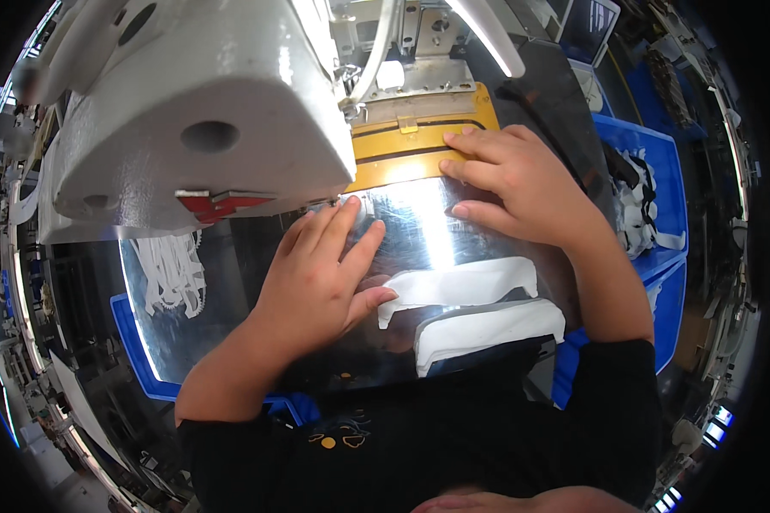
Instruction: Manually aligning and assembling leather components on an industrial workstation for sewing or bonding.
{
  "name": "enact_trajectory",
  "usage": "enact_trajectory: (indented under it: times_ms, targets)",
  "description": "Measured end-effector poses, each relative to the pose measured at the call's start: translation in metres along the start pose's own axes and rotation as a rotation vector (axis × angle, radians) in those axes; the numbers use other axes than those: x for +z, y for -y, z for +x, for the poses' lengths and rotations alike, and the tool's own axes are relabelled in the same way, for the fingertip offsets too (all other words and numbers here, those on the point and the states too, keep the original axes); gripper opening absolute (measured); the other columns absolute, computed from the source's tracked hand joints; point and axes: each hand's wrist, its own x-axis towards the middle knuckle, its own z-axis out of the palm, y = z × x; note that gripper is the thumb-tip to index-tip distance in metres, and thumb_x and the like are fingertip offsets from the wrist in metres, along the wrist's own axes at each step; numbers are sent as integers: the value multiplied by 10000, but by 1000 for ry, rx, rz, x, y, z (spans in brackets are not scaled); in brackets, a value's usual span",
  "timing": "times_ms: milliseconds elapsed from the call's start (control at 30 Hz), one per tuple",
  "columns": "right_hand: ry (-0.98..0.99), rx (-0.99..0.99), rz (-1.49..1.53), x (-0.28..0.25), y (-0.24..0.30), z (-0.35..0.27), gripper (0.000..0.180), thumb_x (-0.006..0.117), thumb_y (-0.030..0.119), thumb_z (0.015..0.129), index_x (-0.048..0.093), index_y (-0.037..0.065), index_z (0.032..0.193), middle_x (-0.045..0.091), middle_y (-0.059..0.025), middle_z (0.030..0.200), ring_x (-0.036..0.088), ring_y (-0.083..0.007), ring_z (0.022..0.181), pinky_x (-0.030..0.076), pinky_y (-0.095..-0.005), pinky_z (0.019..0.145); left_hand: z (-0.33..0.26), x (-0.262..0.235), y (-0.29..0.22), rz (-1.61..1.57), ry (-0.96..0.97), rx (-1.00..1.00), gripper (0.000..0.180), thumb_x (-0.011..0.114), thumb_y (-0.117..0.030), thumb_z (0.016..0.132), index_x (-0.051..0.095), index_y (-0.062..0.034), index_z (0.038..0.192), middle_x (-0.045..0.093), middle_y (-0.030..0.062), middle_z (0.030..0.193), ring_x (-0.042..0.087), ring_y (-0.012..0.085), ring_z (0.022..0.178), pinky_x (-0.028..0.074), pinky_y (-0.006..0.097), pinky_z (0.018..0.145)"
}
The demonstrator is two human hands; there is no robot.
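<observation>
My left hand (321,278) lies with its fingers stretched out on the shiny metal work surface (402,244), fingertips close to the grey machine head (214,162). Its thumb reaches the left end of a white curved fabric piece (466,286). Over on the right, my right hand (522,184) has its fingers extended, two of them resting on a yellow plate (393,171) with dark slots. The plate's left end is hidden behind the machine head. A second curved white piece or stack (488,332) lies nearer my body.
White strips (171,269) with jagged edges hang in a bunch at left. A blue bin (667,162) at right holds black and white pieces. Another blue container edge (133,350) shows at lower left. A white tube lamp (492,38) and metal brackets stand behind the plate.
</observation>
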Motion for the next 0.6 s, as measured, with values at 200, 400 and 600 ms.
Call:
enact_trajectory:
  times_ms: [200, 400, 600]
  targets:
    - [-2, -8, -17, 2, -3, -1, 434, 780, 365, 957, 757, 93, 1294, 689, -159, 1464, 619, -317, 1384, 436, -484, 1134, -2, -1, 2, 90, -34, -92, 685, 799, -467, 934, 670, -26, 1443, 571, 244, 1537, 568, 437, 1371, 429, 542, 1196]
    - [8, -8, -3, 0, -3, 1, 423, 780, 354, 952, 766, 89, 1282, 690, -166, 1459, 623, -320, 1373, 435, -481, 1129, -4, 2, 6, 156, -117, -165, 675, 792, -488, 941, 676, -27, 1419, 628, 207, 1388, 595, 420, 1288, 457, 537, 1133]
    - [-4, -14, -14, 1, -3, 1, 418, 775, 356, 958, 770, 88, 1279, 700, -163, 1441, 627, -311, 1365, 437, -476, 1127, -5, 2, 10, 171, -124, -177, 692, 773, -514, 957, 659, -27, 1435, 633, 196, 1356, 597, 421, 1284, 455, 540, 1128]
